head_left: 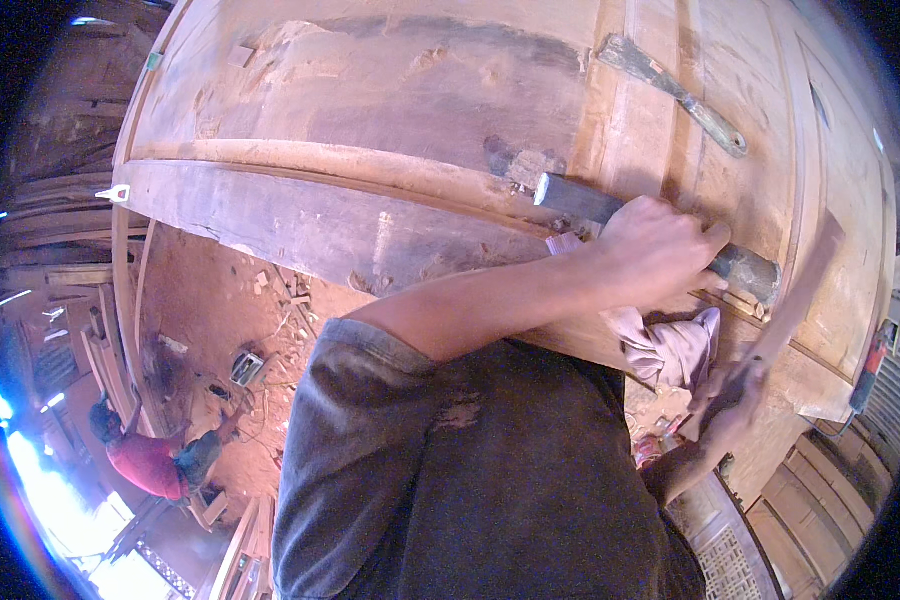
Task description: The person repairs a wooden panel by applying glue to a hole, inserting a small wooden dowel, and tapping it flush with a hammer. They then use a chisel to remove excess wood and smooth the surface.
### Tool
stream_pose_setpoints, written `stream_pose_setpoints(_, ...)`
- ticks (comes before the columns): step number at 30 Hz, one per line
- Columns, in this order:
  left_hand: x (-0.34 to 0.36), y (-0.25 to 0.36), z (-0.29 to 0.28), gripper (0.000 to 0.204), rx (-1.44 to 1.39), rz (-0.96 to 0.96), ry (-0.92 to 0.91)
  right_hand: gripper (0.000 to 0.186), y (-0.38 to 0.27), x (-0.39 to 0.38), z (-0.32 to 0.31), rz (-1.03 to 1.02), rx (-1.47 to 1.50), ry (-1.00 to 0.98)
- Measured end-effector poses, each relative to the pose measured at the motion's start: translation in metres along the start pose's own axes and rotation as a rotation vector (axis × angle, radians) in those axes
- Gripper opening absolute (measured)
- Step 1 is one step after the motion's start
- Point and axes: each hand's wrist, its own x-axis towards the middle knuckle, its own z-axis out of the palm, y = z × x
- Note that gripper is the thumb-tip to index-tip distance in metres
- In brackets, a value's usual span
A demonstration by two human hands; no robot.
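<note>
My left arm reaches across to the right over a large wooden panel (420,90). The fingers of my left hand (660,250) are wrapped round a dark grey cylinder (580,198) with a pale end, lying along the panel's near edge; my hand hides its middle. Lower right, my right hand (730,400) is closed round a long, flat brownish strip (800,290), blurred and slanting up over the panel's right part. Between my hands, a crumpled pale pink cloth (670,345) hangs at the edge. Beyond my left hand lies a scraper (675,95) with a worn blade.
A red-and-dark tool (875,365) sits at the panel's right edge. A white clip-like piece (115,193) is at its left corner. Wood scraps litter the reddish floor (195,280). A person in red (150,465) crouches at lower left; stacked boards (60,240) stand behind.
</note>
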Motion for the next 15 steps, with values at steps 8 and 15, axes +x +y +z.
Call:
stream_pose_setpoints(8, -0.001, 0.002, -0.007, 0.046, -0.025, -0.058, -0.059, 0.034, -0.011, -0.004, 0.020, 0.038, 0.073, -0.066)
stream_pose_setpoints(15, -0.001, -0.006, 0.000, 0.050, -0.001, -0.017, 0.035, 0.039, 0.026, 0.020, -0.015, 0.009, -0.012, -0.051)
